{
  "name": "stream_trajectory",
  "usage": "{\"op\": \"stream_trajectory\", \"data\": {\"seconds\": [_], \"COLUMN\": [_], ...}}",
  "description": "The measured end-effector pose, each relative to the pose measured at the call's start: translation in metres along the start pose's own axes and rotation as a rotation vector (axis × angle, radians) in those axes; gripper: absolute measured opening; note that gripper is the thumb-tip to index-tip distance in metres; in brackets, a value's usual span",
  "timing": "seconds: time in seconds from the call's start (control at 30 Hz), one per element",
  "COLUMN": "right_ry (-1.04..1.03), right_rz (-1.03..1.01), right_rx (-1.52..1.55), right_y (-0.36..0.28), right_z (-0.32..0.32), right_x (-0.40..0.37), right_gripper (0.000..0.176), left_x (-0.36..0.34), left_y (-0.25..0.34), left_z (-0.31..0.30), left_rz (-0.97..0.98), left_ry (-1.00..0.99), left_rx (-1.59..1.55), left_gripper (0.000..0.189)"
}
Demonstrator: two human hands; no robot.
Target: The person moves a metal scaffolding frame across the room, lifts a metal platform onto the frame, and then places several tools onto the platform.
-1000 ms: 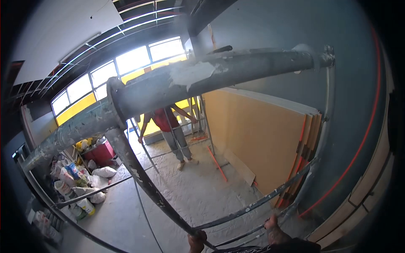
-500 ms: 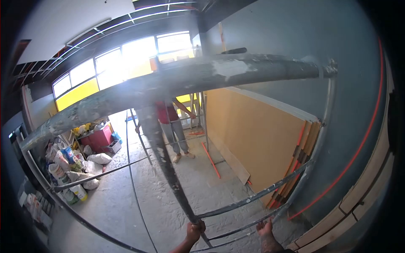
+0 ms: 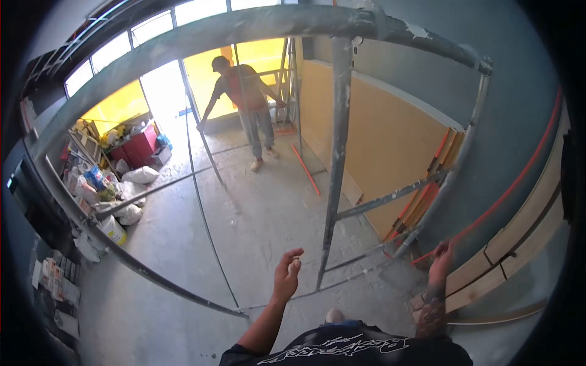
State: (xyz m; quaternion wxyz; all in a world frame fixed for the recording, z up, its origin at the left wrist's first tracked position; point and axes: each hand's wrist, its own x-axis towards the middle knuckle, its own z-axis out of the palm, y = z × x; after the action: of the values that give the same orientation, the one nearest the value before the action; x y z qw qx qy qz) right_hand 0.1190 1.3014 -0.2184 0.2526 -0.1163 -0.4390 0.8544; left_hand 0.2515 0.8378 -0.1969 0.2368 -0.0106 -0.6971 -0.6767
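Note:
My left hand [image 3: 287,276] is raised in front of me, thumb and fingers apart, with nothing in it. It is just left of the upright tube [image 3: 337,158] of a grey, paint-spattered metal scaffold frame and does not appear to touch it. My right hand [image 3: 442,262] is held up on the right, below the frame's right side tube [image 3: 461,161]. Its fingers are loosely bent and I see nothing held in them. The frame's thick top tube [image 3: 244,24] arches across the upper view.
A person [image 3: 244,91] stands beyond the frame, one hand on another metal frame [image 3: 204,143]. Large boards [image 3: 390,140] lean against the right wall. A red bar [image 3: 306,171] lies on the floor. Sacks [image 3: 140,175] and a red box [image 3: 139,146] are piled at left.
My left hand has let go of the upright tube and opened. My right hand has moved right and up. The scaffold frame now appears more upright, and more of the other person shows.

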Motion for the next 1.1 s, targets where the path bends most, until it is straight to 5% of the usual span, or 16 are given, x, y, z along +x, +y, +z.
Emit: {"op": "stream_trajectory", "data": {"seconds": [0.17,0.4,0.5,0.53,0.67,0.8,0.87,1.0,1.1], "right_ry": [-0.227,-0.644,-0.703,-0.701,-1.113,-1.573,-1.566,-1.488,-1.456], "right_rz": [-0.493,-0.732,-1.149,-1.147,-1.887,-1.239,-0.851,-0.737,-0.662], "right_rx": [-0.246,-0.233,-0.442,-0.424,-0.727,-1.088,-1.228,-1.023,-1.018], "right_y": [-0.12,-0.155,-0.153,-0.153,-0.178,-0.18,-0.185,-0.166,-0.155], "right_z": [0.141,0.241,0.271,0.281,0.33,0.381,0.412,0.466,0.482], "right_x": [-0.035,-0.052,-0.038,-0.032,-0.024,0.019,0.054,0.157,0.197], "right_gripper": [0.027,0.019,0.013,0.013,0.017,0.034,0.044,0.044,0.04], "left_x": [-0.03,-0.02,-0.002,0.006,0.047,0.114,0.146,0.197,0.253], "left_y": [0.023,0.073,0.093,0.098,0.115,0.134,0.152,0.174,0.191], "left_z": [0.002,0.0,0.011,0.018,0.063,0.132,0.167,0.22,0.251], "left_rz": [0.022,0.297,0.406,0.415,0.595,0.836,0.832,0.903,0.793], "left_ry": [0.131,0.12,0.07,0.072,-0.004,0.123,0.179,0.352,0.55], "left_rx": [-0.142,-0.041,-0.009,0.005,0.145,0.436,0.426,0.34,-0.29], "left_gripper": [0.032,0.041,0.043,0.043,0.052,0.06,0.064,0.073,0.079]}}
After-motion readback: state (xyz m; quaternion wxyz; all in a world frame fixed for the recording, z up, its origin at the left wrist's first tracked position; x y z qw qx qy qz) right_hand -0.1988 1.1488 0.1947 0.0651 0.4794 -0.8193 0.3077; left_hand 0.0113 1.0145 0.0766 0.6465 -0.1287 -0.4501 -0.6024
